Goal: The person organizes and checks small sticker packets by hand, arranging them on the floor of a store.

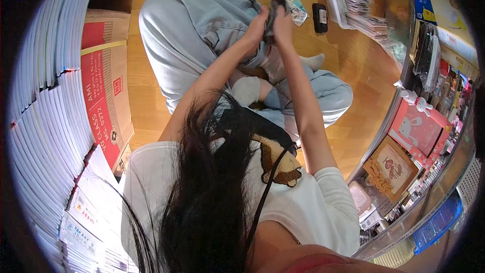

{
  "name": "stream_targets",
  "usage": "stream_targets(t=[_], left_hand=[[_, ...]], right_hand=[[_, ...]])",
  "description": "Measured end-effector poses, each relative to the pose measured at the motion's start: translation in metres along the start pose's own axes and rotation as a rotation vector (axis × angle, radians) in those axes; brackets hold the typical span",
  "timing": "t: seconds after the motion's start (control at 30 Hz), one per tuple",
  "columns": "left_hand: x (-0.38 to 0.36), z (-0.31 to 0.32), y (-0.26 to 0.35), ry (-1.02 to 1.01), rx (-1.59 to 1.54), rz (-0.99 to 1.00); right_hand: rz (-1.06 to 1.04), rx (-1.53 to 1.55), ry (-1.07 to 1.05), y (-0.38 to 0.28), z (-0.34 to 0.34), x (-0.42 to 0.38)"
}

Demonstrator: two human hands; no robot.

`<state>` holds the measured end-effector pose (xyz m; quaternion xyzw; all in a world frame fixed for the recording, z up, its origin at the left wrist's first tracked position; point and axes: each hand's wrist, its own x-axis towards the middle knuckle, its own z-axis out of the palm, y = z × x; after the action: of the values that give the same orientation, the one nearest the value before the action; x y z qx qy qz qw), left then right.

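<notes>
You sit cross-legged on the wooden floor [353, 55]. Your left hand [256, 26] and right hand [283, 24] meet above your knees, both grips closed around a small dark item [273, 14] held between them. A black device [319, 17] lies on the floor just beyond, beside a packaged card [295, 5]. Cardboard box [103, 86] stands to your left.

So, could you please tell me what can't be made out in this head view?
- Dark object: both the left hand and right hand wrap it; its kind is unclear.
- Cardboard box: print partly cut off by the stacked books.
- Shelf goods: labels too small and distorted.
</notes>
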<state>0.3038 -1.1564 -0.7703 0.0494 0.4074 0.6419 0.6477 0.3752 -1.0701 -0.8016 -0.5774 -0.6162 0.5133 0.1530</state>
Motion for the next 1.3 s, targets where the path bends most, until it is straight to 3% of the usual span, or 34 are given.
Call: stream_targets(t=[0.07, 0.1, 0.23, 0.33, 0.43, 0.47, 0.57, 0.6, 0.7, 0.73, 0.87, 0.97, 1.0, 1.13, 1.27, 1.3], left_hand=[[-0.016, 0.011, 0.021, 0.106, -0.06, -0.092], [-0.018, 0.008, 0.02, 0.063, -0.139, -0.062], [-0.007, -0.012, 0.004, -0.046, -0.268, -0.015], [-0.012, -0.009, 0.002, -0.038, -0.197, -0.006], [-0.017, -0.004, 0.009, -0.04, -0.176, -0.024], [-0.021, 0.002, 0.011, 0.064, -0.21, -0.011], [-0.021, -0.009, 0.013, -0.002, -0.153, 0.031], [-0.023, -0.009, 0.012, 0.044, -0.162, -0.028], [-0.01, -0.02, -0.003, -0.029, -0.211, 0.007], [-0.023, -0.009, 0.007, -0.008, -0.214, -0.001], [-0.021, -0.016, 0.0, -0.06, -0.243, -0.063], [-0.02, -0.019, -0.003, -0.048, -0.231, -0.033], [-0.023, -0.019, 0.002, -0.05, -0.278, -0.035], [-0.026, -0.021, 0.003, -0.056, -0.368, 0.006], [-0.029, -0.01, 0.009, 0.007, -0.271, 0.065], [-0.029, -0.011, 0.009, 0.023, -0.23, 0.086]], right_hand=[[-0.353, -0.283, 0.089, -0.008, 0.022, -0.04], [-0.526, -0.422, 0.134, -0.013, 0.027, -0.061], [-0.696, -0.535, 0.148, -0.018, 0.022, -0.049], [-0.316, -0.345, 0.035, -0.026, 0.01, -0.015], [-0.099, -0.28, 0.069, -0.046, 0.006, -0.023], [-0.317, -0.071, 0.029, -0.03, 0.013, -0.023], [-0.517, -0.41, 0.136, -0.015, 0.036, -0.07], [-0.449, -0.308, 0.066, -0.014, 0.035, -0.079], [-0.495, -0.308, 0.029, -0.008, 0.023, -0.064], [-0.562, -0.36, 0.123, -0.007, 0.021, -0.055], [-0.188, -0.001, -0.008, -0.018, 0.011, -0.028], [-0.459, -0.246, 0.12, -0.024, 0.015, -0.061], [-0.655, -0.443, 0.167, -0.011, 0.025, -0.075], [-0.731, -0.527, -0.011, -0.008, 0.009, -0.093], [-0.866, -0.618, 0.059, -0.011, 0.004, -0.059], [-0.676, -0.567, 0.064, -0.01, 0.005, -0.054]])
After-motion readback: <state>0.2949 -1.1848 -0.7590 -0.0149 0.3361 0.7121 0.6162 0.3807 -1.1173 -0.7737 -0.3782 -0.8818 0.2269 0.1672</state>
